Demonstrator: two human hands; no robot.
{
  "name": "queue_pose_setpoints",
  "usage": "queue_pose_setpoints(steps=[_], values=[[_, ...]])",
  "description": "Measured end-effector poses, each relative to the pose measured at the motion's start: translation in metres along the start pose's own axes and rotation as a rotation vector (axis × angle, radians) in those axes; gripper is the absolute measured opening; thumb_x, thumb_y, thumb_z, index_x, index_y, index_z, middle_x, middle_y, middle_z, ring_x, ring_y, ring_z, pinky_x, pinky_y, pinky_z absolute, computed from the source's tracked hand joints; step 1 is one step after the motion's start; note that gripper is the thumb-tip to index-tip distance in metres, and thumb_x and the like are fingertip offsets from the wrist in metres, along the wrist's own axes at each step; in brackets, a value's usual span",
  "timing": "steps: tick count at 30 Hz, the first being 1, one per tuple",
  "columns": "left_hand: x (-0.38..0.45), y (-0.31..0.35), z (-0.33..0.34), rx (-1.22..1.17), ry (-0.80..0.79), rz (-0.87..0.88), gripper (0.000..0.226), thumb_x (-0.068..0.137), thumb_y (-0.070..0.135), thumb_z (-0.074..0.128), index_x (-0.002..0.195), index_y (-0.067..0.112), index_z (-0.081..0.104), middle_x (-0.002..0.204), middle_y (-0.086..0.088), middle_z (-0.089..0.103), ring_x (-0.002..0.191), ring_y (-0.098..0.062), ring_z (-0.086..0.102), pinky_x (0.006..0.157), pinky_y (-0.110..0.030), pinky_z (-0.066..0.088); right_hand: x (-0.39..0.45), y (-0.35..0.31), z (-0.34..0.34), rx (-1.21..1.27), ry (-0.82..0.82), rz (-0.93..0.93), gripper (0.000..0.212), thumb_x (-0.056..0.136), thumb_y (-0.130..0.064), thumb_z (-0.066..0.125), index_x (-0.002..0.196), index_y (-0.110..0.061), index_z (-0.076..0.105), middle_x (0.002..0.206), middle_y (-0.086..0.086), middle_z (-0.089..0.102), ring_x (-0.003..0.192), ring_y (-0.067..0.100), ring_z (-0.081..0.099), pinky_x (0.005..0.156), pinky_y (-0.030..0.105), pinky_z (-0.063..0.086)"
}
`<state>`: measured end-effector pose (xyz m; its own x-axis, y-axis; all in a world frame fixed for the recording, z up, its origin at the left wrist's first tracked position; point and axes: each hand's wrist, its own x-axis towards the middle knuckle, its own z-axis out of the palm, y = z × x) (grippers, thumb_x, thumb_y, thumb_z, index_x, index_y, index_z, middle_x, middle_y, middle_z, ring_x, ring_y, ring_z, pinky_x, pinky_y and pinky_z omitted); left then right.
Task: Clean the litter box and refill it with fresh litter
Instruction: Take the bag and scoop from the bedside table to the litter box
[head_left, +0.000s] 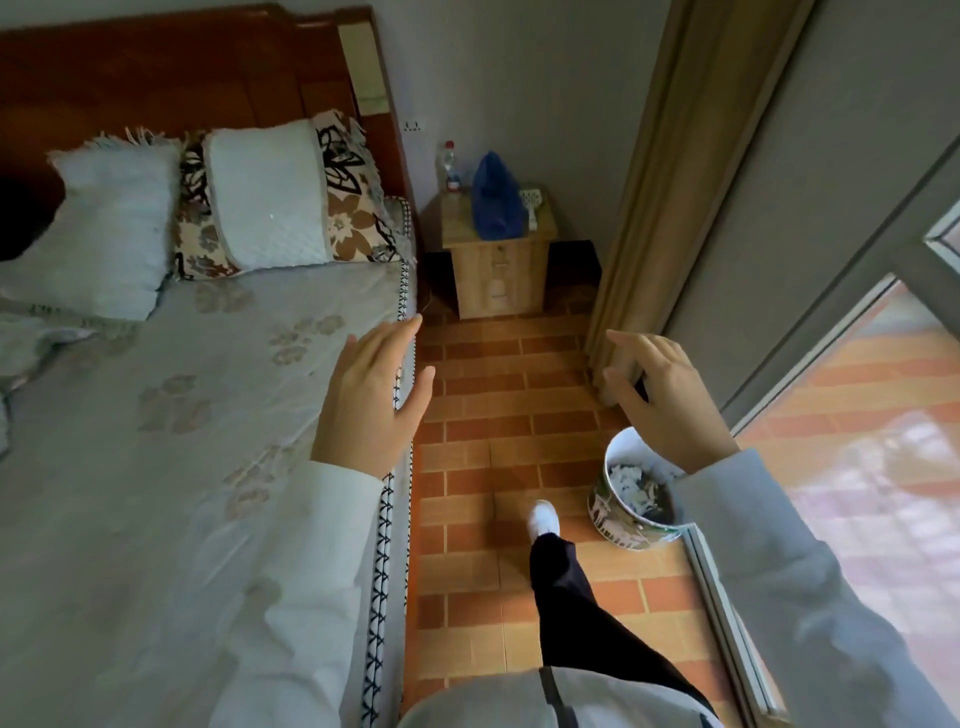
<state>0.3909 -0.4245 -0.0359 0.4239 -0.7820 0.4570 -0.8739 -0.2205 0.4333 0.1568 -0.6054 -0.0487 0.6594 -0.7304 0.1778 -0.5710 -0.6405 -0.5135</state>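
**Head view: litter box not in sight, cleaning not begun**

Head view shows no litter box. On the wooden bedside desk (497, 228) rest a blue plastic bag (496, 200) and white slotted scoop (531, 203), untouched. Short of it, left hand (371, 397) and right hand (667, 397) hover spread, empty; all steps likely remain.

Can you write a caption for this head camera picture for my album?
Empty left hand and right hand raised, walking beside the bed toward the nightstand.
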Motion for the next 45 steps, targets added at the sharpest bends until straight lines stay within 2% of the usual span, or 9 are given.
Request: queue_pose_setpoints(steps=[5, 11, 19, 23, 27, 31, 34, 37, 45], values=[[0.106, -0.030, 0.044, 0.044, -0.002, 0.005, 0.045, 0.094, 0.029, 0.050, 0.137, 0.017, 0.044, 0.137, 0.000, 0.051, 0.126, -0.015, 0.046, 0.113, -0.039, 0.029, 0.111, 0.023, 0.011, 0.037, 0.015, 0.023, 0.043, 0.097, -0.027, 0.049, 0.139, -0.017, 0.045, 0.138, 0.005, 0.049, 0.132, 0.022, 0.039, 0.107, 0.034, 0.034], [0.242, -0.057, 0.090, 0.054, 0.038, -0.020, 0.045, 0.094, 0.030, 0.050, 0.137, 0.017, 0.045, 0.134, -0.002, 0.053, 0.123, -0.018, 0.048, 0.102, -0.028, 0.039, 0.266, 0.058, 0.005, 0.031, 0.007, 0.018, 0.045, 0.098, -0.035, 0.044, 0.141, -0.024, 0.040, 0.142, 0.000, 0.045, 0.134, 0.019, 0.039, 0.108, 0.035, 0.036], [0.369, -0.113, 0.148, 0.070, 0.031, -0.072, 0.047, 0.093, 0.039, 0.045, 0.135, 0.017, 0.047, 0.130, -0.004, 0.056, 0.118, -0.020, 0.052, 0.099, -0.036, 0.046, 0.432, 0.094, 0.025, 0.028, -0.015, 0.026, 0.044, 0.097, -0.036, 0.045, 0.140, -0.025, 0.041, 0.138, 0.002, 0.049, 0.125, 0.021, 0.048, 0.104, 0.037, 0.044], [0.421, -0.148, 0.180, 0.078, 0.030, -0.124, 0.045, 0.093, 0.035, 0.049, 0.134, 0.017, 0.048, 0.128, -0.005, 0.058, 0.116, -0.020, 0.053, 0.096, -0.031, 0.046, 0.501, 0.113, 0.049, 0.048, -0.037, 0.011, 0.041, 0.097, -0.036, 0.046, 0.137, -0.024, 0.045, 0.137, 0.001, 0.052, 0.125, 0.020, 0.049, 0.100, 0.029, 0.040], [0.485, -0.190, 0.220, 0.049, 0.009, -0.131, 0.045, 0.092, 0.036, 0.046, 0.133, 0.015, 0.049, 0.120, -0.008, 0.061, 0.109, -0.022, 0.056, 0.090, -0.039, 0.050, 0.579, 0.134, 0.075, 0.081, -0.060, 0.008, 0.040, 0.097, -0.033, 0.048, 0.135, -0.024, 0.046, 0.136, 0.002, 0.052, 0.125, 0.019, 0.048, 0.101, 0.030, 0.040], [0.567, -0.229, 0.252, 0.037, -0.012, -0.144, 0.047, 0.093, 0.035, 0.045, 0.135, 0.016, 0.047, 0.124, -0.007, 0.059, 0.112, -0.021, 0.054, 0.095, -0.034, 0.046, 0.669, 0.150, 0.095, 0.082, -0.061, 0.009, 0.043, 0.096, -0.032, 0.048, 0.137, -0.020, 0.047, 0.137, 0.004, 0.052, 0.124, 0.020, 0.049, 0.100, 0.028, 0.037], [0.637, -0.254, 0.270, 0.028, -0.042, -0.132, 0.050, 0.092, 0.039, 0.042, 0.134, 0.014, 0.048, 0.125, -0.007, 0.058, 0.114, -0.022, 0.054, 0.097, -0.039, 0.047, 0.739, 0.155, 0.101, 0.083, -0.049, 0.020, 0.042, 0.097, -0.029, 0.049, 0.137, -0.018, 0.047, 0.137, 0.004, 0.051, 0.126, 0.020, 0.046, 0.101, 0.025, 0.033], [0.699, -0.274, 0.286, 0.017, -0.054, -0.155, 0.046, 0.091, 0.029, 0.050, 0.135, 0.015, 0.047, 0.128, -0.007, 0.056, 0.117, -0.022, 0.052, 0.100, -0.038, 0.044, 0.802, 0.157, 0.105, 0.114, -0.026, 0.033, 0.040, 0.097, -0.025, 0.051, 0.136, -0.018, 0.048, 0.137, 0.004, 0.051, 0.127, 0.021, 0.046, 0.099, 0.022, 0.031], [0.797, -0.308, 0.329, 0.029, -0.083, -0.162, 0.043, 0.091, 0.022, 0.056, 0.132, 0.013, 0.050, 0.125, -0.007, 0.058, 0.114, -0.023, 0.054, 0.098, -0.034, 0.041, 0.905, 0.187, 0.129, 0.159, -0.072, 0.076, 0.041, 0.096, -0.027, 0.050, 0.136, -0.016, 0.047, 0.136, 0.006, 0.051, 0.126, 0.022, 0.046, 0.103, 0.033, 0.038]])
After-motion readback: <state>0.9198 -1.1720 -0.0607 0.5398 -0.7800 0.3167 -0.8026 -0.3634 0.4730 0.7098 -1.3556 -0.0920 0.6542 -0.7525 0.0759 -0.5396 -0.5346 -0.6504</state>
